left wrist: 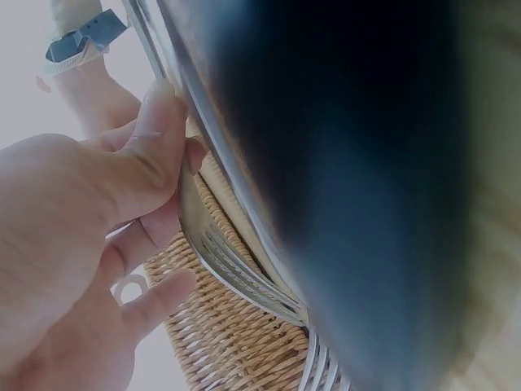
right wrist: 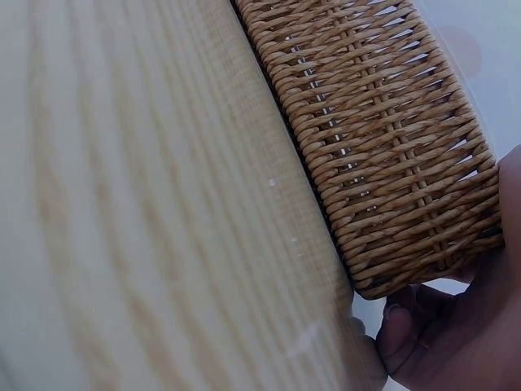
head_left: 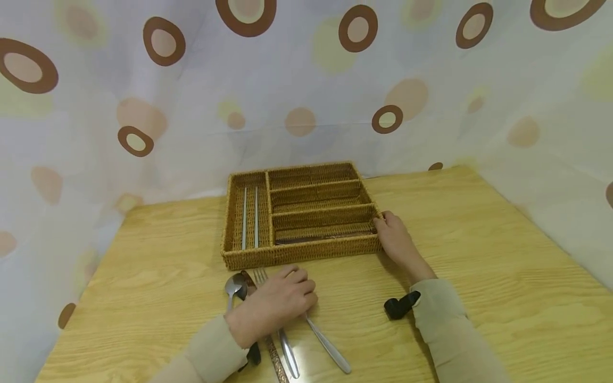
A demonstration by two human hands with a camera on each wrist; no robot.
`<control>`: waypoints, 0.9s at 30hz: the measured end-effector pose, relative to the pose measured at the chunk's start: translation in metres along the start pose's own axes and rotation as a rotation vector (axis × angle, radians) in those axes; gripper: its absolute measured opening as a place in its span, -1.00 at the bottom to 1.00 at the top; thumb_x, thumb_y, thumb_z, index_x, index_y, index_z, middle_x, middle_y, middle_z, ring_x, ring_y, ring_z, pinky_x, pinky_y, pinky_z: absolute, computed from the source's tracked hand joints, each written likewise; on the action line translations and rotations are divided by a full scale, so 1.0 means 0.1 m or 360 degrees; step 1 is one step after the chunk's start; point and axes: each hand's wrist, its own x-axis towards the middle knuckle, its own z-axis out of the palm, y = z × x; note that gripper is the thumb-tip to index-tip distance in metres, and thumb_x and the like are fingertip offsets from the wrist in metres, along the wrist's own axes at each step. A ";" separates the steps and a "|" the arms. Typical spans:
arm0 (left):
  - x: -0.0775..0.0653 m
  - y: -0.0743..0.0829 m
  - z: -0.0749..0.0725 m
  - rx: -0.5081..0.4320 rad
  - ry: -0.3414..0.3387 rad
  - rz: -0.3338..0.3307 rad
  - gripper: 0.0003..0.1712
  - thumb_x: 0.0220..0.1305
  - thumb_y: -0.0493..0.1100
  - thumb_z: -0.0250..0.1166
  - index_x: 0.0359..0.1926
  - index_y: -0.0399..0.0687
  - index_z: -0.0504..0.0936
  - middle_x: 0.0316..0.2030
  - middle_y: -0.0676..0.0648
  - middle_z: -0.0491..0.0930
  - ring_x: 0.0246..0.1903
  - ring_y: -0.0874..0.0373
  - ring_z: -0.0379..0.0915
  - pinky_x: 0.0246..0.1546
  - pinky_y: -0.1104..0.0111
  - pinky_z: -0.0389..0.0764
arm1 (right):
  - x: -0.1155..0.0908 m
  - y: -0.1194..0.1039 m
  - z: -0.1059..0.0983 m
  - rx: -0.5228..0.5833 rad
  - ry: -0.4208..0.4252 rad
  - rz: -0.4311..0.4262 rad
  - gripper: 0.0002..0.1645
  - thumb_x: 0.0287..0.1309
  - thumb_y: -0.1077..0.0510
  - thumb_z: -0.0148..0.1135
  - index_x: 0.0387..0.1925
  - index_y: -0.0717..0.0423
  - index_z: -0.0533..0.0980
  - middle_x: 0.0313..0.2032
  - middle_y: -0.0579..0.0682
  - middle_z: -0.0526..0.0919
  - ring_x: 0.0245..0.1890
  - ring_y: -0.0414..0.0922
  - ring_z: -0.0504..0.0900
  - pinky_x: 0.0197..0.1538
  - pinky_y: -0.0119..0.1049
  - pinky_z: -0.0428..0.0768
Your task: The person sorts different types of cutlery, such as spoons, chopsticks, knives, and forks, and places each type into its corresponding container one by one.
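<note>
My left hand (head_left: 282,298) pinches a silver fork (left wrist: 197,218) between thumb and fingers, close over the table. The tines of another fork (left wrist: 321,362) show beyond it in the left wrist view. Under and beside this hand lie a silver spoon (head_left: 232,287), a dark spoon partly behind it, and a utensil with a copper-patterned handle (head_left: 276,359). My right hand (head_left: 396,239) grips the near right corner of a wicker cutlery tray (head_left: 306,249), thumb at the rim. In its left compartment are two pale chopsticks (head_left: 256,218). A dark, slim utensil (head_left: 325,238) lies in the nearest compartment.
The wooden table (head_left: 503,255) extends on both sides of the tray. A spotted cloth (head_left: 297,96) hangs behind and along the sides. Black straps with small devices (head_left: 399,306) sit on the wrists, and a blurred dark shape (left wrist: 350,179) blocks part of the left wrist view.
</note>
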 end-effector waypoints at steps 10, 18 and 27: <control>-0.02 0.05 0.00 -0.0127 0.0058 0.0030 -0.81 0.01 0.01 0.36 -0.33 0.21 0.55 -0.35 0.21 0.53 -0.23 0.24 0.31 0.24 0.07 0.23 | -0.03 -0.03 0.00 0.0020 -0.0029 0.0012 -0.41 0.38 -0.02 -0.35 0.15 0.40 0.19 0.06 0.38 0.34 0.09 0.22 0.29 0.13 0.19 0.31; 0.01 0.07 -0.06 -0.0162 -0.0008 0.0003 -0.92 0.09 -0.07 0.30 -0.38 0.15 0.56 -0.40 0.20 0.49 -0.28 0.27 0.26 0.27 0.08 0.18 | -0.04 -0.04 0.00 -0.0013 0.0000 0.0034 -0.48 0.37 0.00 -0.34 0.07 0.37 0.26 -0.04 0.34 0.39 0.00 0.18 0.35 0.06 0.16 0.37; 0.03 -0.06 -0.22 -0.0390 0.0099 -0.0127 -0.91 0.08 -0.06 0.32 -0.39 0.18 0.55 -0.41 0.23 0.50 -0.24 0.27 0.33 0.20 0.24 0.27 | -0.05 -0.04 -0.01 0.0000 0.0010 0.0029 -0.46 0.38 -0.01 -0.33 0.10 0.37 0.24 -0.03 0.34 0.39 0.00 0.18 0.35 0.06 0.16 0.37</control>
